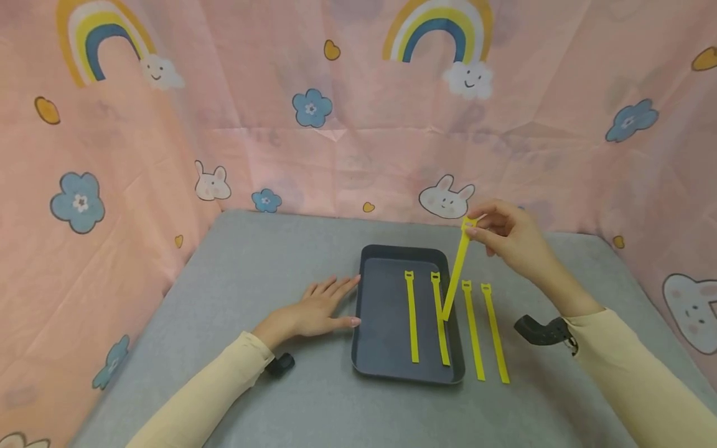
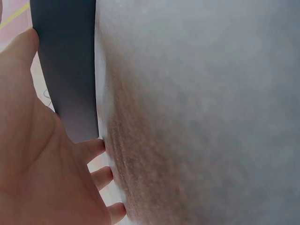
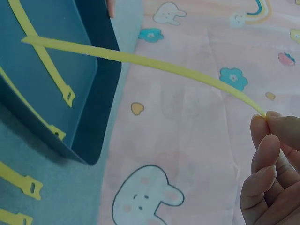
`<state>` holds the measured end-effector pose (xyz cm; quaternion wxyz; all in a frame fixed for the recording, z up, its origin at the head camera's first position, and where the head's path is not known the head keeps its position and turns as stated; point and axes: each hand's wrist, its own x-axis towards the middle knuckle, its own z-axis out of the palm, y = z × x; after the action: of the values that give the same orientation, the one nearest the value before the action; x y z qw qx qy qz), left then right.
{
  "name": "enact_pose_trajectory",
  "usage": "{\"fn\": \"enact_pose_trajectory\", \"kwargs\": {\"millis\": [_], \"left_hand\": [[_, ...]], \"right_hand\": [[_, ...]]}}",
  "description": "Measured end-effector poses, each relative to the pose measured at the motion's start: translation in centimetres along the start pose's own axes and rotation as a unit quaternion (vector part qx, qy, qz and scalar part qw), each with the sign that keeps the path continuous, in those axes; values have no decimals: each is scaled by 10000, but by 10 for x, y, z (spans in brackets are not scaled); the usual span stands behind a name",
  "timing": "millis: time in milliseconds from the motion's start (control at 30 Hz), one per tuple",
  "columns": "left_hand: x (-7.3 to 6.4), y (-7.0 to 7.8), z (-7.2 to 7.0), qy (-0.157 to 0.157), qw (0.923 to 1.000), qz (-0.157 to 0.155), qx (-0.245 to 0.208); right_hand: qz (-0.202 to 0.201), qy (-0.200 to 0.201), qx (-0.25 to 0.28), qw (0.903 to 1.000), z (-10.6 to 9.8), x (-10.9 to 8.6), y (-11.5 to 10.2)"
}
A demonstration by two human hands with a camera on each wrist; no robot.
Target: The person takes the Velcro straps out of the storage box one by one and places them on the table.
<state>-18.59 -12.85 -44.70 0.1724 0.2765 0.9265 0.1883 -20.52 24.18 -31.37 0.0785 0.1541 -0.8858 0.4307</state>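
Note:
My right hand [image 1: 506, 239] pinches a yellow cable tie strap [image 1: 457, 267] by its slotted head, between thumb and fingertips. The strap slants down to the left, its tail over the right part of a dark grey tray [image 1: 382, 317]. In the right wrist view the held strap [image 3: 154, 64] bows slightly from the fingers [image 3: 262, 178]. Inside the tray lie two similar straps, a left one [image 1: 412, 323] and a right one [image 1: 438, 305] that the held tail crosses. With fingers spread, my left hand [image 1: 316, 314] rests at the tray's left side, thumb and index fingertip at its rim.
Two more yellow straps, one nearer the tray [image 1: 473, 333] and one farther right [image 1: 496, 336], lie side by side on the grey tabletop [image 1: 269, 249]. A pink printed cloth [image 1: 269, 149] hangs around the back and sides. Each wrist carries a black device [image 1: 540, 330].

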Motion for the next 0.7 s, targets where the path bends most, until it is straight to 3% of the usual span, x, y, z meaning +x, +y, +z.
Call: {"fn": "enact_pose_trajectory", "kwargs": {"millis": [400, 700], "left_hand": [[0, 0, 0, -14, 10000, -1, 56], [1, 0, 0, -35, 10000, -18, 69]], "right_hand": [[376, 4, -123, 9992, -19, -9, 6], [406, -50, -153, 9990, -28, -18, 18]]}}
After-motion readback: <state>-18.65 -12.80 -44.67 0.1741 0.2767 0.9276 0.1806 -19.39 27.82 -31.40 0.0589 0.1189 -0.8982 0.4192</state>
